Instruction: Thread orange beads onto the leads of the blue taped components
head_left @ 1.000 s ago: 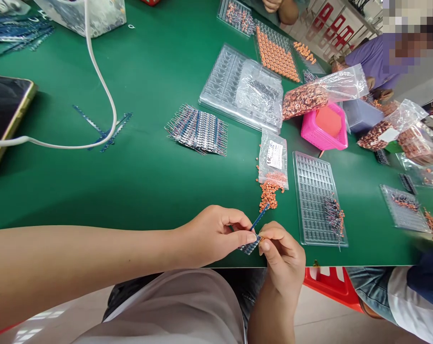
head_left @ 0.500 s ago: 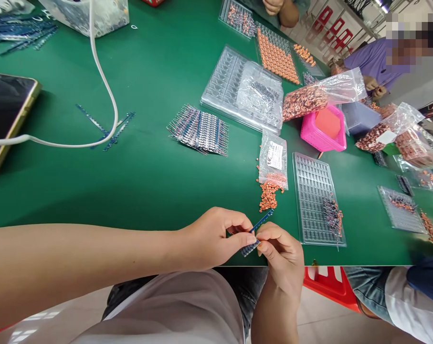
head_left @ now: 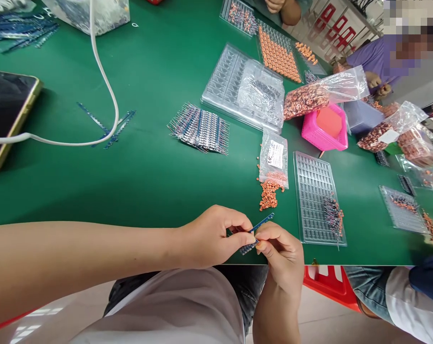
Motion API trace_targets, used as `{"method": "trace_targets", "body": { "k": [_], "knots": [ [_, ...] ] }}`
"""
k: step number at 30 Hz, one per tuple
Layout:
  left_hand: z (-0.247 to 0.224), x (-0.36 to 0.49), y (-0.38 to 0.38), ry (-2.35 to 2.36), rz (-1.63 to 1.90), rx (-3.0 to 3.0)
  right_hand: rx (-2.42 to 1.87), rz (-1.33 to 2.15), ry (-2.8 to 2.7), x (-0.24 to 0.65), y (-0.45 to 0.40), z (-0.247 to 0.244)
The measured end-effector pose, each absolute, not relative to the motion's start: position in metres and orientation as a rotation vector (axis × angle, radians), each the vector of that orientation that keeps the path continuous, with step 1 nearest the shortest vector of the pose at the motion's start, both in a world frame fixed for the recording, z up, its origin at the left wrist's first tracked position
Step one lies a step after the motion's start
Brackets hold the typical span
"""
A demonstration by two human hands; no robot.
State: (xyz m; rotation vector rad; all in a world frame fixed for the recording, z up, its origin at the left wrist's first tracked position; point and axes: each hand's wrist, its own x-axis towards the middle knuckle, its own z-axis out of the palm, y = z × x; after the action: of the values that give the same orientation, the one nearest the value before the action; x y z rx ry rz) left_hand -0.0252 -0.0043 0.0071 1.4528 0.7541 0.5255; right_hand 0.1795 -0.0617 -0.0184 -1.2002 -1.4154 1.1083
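Green tabletop (head_left: 148,186), strip (head_left: 263,221) partly behind left hand (head_left: 216,236)

A green table (head_left: 148,186) carries a fanned stack of component strips (head_left: 200,128) beyond the left hand (head_left: 216,236). Small orange rings (head_left: 269,196) lie spilled beside a labelled bag (head_left: 275,153), just beyond the right hand (head_left: 282,248). A clear tray (head_left: 311,191) lies to that hand's right, a phone (head_left: 8,105) far left of the left hand.

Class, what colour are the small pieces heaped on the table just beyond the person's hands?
The small pieces are orange; they show best in the head view.
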Motion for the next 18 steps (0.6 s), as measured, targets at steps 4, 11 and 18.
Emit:
{"method": "trace_targets", "body": {
  "k": [4,11,18],
  "knots": [
    [0.0074,-0.0245,-0.0033,0.77,0.525,1.455,-1.188,1.11,-1.417,0.1779,-0.0594,-0.0157],
    [0.0076,-0.024,-0.0043,0.77,0.526,1.485,-1.145,1.156,-1.38,0.1769,-0.0606,-0.0174],
    [0.0048,-0.0249,-0.0052,0.766,0.57,1.547,-1.157,1.162,-1.371,0.1755,-0.0602,-0.0158]
  ]
}}
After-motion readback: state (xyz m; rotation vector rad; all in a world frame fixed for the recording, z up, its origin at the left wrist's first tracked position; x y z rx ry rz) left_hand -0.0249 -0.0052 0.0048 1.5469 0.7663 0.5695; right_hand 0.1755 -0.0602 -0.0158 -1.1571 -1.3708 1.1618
